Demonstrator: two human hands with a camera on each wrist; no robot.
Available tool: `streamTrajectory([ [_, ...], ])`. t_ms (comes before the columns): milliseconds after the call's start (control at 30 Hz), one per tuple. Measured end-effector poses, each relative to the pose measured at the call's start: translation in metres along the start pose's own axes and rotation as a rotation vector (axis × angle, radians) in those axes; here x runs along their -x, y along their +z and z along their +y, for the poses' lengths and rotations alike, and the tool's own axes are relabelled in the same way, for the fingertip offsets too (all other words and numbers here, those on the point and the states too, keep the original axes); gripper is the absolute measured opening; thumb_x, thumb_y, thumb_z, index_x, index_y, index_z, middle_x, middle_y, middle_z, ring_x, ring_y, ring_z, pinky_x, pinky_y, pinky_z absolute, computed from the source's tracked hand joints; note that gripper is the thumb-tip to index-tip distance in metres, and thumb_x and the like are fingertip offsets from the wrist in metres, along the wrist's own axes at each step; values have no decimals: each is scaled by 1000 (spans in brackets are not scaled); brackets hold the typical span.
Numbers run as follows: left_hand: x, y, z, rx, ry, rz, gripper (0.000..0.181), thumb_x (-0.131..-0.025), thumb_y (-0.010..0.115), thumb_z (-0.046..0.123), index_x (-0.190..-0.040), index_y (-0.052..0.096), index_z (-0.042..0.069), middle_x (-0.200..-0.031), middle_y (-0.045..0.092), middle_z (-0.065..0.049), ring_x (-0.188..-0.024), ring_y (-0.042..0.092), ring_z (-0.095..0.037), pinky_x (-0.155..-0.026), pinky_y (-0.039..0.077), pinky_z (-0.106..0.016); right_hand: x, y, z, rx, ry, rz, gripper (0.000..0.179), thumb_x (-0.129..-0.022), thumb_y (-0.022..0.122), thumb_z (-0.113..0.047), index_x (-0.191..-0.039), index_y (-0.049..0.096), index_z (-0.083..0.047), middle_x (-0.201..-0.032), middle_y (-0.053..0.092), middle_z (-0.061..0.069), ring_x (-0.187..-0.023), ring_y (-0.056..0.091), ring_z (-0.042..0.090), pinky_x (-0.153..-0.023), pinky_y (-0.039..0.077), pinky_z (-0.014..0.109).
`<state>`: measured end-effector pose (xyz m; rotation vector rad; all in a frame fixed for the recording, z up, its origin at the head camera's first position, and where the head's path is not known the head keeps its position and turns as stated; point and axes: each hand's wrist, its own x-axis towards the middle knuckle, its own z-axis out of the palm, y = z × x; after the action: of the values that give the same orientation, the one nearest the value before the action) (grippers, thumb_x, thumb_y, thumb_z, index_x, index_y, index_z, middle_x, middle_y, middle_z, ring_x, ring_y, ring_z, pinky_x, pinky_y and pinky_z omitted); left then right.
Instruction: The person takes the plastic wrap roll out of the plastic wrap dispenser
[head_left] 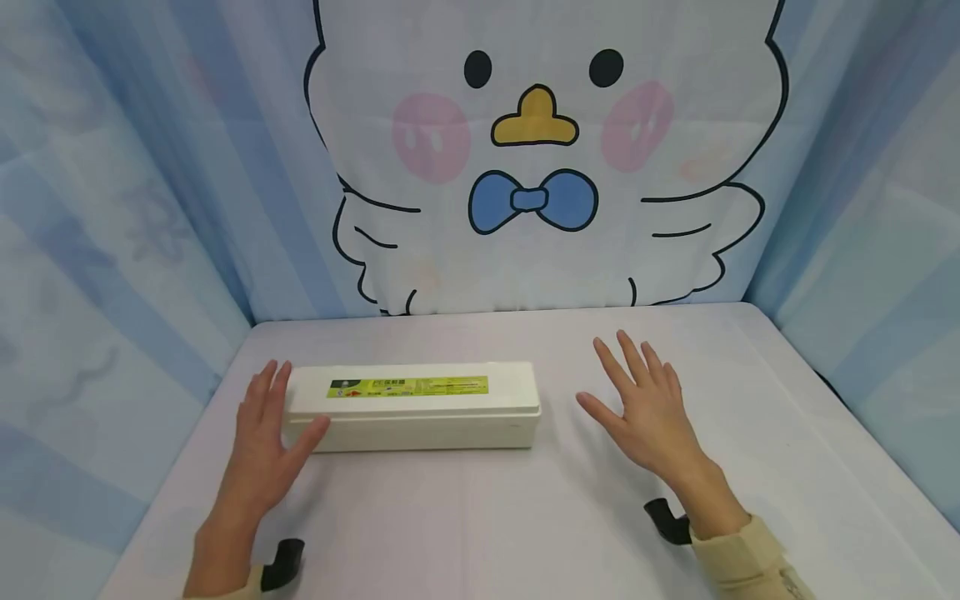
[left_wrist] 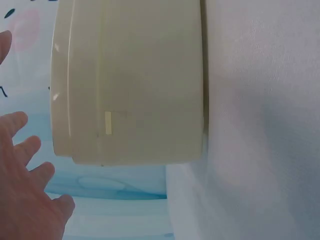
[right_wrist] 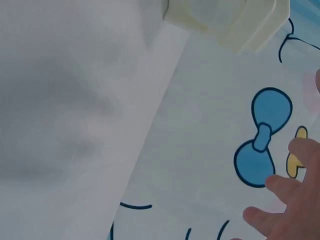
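A long cream-white lidded box (head_left: pixel 420 429) with a yellow-green label (head_left: pixel 408 387) on its top lies crosswise on the table in the head view. My left hand (head_left: pixel 262 454) is at the box's left end, its fingers straight and the thumb spread in front of the near side; whether it touches is unclear. In the left wrist view the box's side (left_wrist: pixel 135 85) fills the middle, with the left fingers (left_wrist: pixel 30 150) apart from it. To the right of the box, my right hand (head_left: pixel 648 408) hovers with fingers spread, holding nothing.
A white-covered table (head_left: pixel 465 517) carries the box. Behind it hangs a curtain with a cartoon bird (head_left: pixel 532 267), and blue-white curtains (head_left: pixel 112 250) enclose the sides. Black curved pieces (head_left: pixel 283 565) show at both wrists.
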<state>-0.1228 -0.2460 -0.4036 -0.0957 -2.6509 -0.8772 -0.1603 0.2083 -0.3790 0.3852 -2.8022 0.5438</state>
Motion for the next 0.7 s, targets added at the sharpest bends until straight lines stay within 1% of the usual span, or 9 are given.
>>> streamTrajectory([
  [100,-3,-1,-3,22,-48,-11,90,-98,64,40,-164,7,13,-167,4,-17,-150,5,-43,-110,16,-73,-5,3,-5,-15,-8,-4,77,-98,60,-50,-160,31,-15,-167,16,16,-150,9,46,-114,7,68],
  [167,-5,-1,-5,44,-75,-11,92,-98,65,39,-164,6,13,-167,3,-17,-150,7,-44,-107,19,-75,-9,5,-8,-21,-12,-10,77,-98,59,-51,-161,30,-16,-167,15,15,-150,8,46,-115,6,68],
  [367,-8,2,-11,115,-126,-11,93,-98,65,40,-164,5,12,-168,2,-19,-151,6,-45,-110,14,-74,-19,13,-17,-33,-25,-19,77,-99,59,-50,-161,29,-17,-167,15,14,-150,9,46,-115,7,67],
  [567,-10,5,-16,142,-158,-10,96,-97,65,42,-163,2,12,-168,1,-20,-151,5,-44,-111,13,-72,-26,18,-25,-49,-35,-28,77,-98,59,-50,-161,28,-17,-168,14,14,-150,9,45,-116,6,66],
  [700,-10,4,-19,151,-187,-19,99,-96,66,43,-163,0,13,-168,-1,-19,-151,4,-44,-111,13,-73,-29,20,-32,-65,-49,-27,77,-98,60,-50,-161,29,-17,-167,16,13,-151,10,44,-116,6,65],
])
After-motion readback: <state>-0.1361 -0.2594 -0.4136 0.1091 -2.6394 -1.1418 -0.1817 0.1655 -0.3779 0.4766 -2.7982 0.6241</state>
